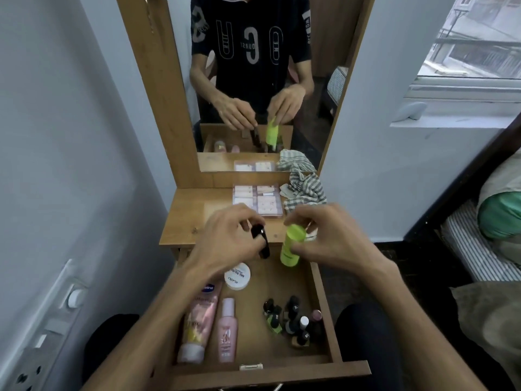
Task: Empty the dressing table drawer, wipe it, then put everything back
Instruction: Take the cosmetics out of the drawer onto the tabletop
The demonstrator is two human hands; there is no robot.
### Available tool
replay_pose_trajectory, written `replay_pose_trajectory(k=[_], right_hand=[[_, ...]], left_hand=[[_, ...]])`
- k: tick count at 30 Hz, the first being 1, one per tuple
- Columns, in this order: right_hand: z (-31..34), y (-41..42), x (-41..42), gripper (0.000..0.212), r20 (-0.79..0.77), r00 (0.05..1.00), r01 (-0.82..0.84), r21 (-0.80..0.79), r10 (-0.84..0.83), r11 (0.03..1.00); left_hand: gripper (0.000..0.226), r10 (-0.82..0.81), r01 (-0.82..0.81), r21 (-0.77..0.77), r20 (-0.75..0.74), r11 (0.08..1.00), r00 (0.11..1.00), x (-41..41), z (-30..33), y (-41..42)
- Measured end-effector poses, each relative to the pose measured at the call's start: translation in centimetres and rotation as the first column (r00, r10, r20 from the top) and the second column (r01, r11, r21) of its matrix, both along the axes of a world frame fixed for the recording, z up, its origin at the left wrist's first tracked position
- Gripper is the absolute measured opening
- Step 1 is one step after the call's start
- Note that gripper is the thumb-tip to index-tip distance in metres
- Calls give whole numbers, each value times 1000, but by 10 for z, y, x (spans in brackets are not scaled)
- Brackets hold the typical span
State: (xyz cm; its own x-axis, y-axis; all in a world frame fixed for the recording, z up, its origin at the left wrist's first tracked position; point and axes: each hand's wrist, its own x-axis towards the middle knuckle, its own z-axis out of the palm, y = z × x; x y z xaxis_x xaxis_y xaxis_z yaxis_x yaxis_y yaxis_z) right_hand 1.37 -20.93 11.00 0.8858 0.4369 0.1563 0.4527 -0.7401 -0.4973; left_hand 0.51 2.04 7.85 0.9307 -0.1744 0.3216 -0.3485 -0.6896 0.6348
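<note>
The wooden drawer stands pulled out below the dressing table top. My left hand grips a slim black tube over the drawer's back edge. A lime green bottle is held upright by my right hand above the drawer's back right. Inside lie a white round jar, a pink squeeze tube, a pink bottle and several small nail polish bottles. A striped cloth and a clear compartment box rest on the table top.
A mirror in a wooden frame rises behind the table and reflects me. A wall with switches is close on the left. A bed and a window lie to the right. My knees flank the drawer.
</note>
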Motion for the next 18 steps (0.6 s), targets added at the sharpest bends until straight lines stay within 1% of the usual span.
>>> replay_pose_trajectory(k=[3,6,9,12,14,18], right_hand=[[29,26,17,25,70,997,-53,115,45,992],[39,62,43,20,143,989,-72,167,48,983],[35,97,72,19,174,984,-65,197,30,978],[22,128,98,24,170,985,-33,187,1,982],[10,142,112,27,170,985,-14,151,-12,988],[-12,155,134,30,171,985,14,66,-25,998]], left_hand=[[21,93,-91,-38,54,995,994,20,23,27],[23,132,-129,-46,56,991,990,44,34,56],[23,203,-200,-54,55,978,978,70,33,77],[18,259,-254,-77,68,964,963,90,26,87],[14,292,-285,-91,70,954,954,101,18,90],[15,330,-320,-114,76,940,941,118,1,91]])
